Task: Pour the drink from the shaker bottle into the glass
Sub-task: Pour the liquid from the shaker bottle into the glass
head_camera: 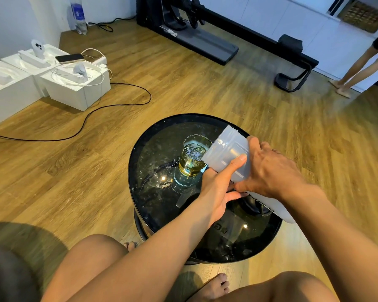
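Glass (193, 162) stands on the table (140, 192), toward its far side. Shaker bottle (227, 149) lies tilted just right of the glass, its mouth at the glass's right rim and its body running back toward the viewer. Left hand (218, 188) holds the shaker bottle from the near side and right hand (268, 171) grips it from above. On the floor (74, 166), far left: boxes (79, 92), with a phone (69, 58) on one and a water bottle (78, 16) behind them. A cable (118, 101) lies between boxes and table. An exercise machine (205, 40) stands behind the table.
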`<state>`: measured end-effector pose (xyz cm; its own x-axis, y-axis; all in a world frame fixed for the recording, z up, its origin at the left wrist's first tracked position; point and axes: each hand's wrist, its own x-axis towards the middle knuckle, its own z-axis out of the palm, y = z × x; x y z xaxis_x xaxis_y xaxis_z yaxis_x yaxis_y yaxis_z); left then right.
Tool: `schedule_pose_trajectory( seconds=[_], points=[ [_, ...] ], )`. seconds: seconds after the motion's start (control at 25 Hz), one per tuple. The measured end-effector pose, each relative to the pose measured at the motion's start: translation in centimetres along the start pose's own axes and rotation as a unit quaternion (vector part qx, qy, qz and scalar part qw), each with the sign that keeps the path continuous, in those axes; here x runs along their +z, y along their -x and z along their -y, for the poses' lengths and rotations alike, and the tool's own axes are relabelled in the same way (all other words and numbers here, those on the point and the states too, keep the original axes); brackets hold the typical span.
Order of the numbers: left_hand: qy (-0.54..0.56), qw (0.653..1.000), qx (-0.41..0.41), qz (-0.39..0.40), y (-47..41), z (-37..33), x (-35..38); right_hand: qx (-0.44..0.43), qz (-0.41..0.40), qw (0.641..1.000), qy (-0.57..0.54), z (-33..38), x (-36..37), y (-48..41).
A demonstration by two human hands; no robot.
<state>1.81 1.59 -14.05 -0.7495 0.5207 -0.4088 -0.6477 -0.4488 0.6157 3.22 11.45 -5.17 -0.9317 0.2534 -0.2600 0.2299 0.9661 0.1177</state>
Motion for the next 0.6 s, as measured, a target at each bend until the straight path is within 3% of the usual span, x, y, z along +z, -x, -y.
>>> schedule_pose_trajectory(
  seconds=[0.6],
  points=[
    [0.000,1.000,-0.003,-0.004,0.09,-0.10,0.16,0.003,0.004,1.000,0.004,0.18,-0.22,0.08]
  ],
)
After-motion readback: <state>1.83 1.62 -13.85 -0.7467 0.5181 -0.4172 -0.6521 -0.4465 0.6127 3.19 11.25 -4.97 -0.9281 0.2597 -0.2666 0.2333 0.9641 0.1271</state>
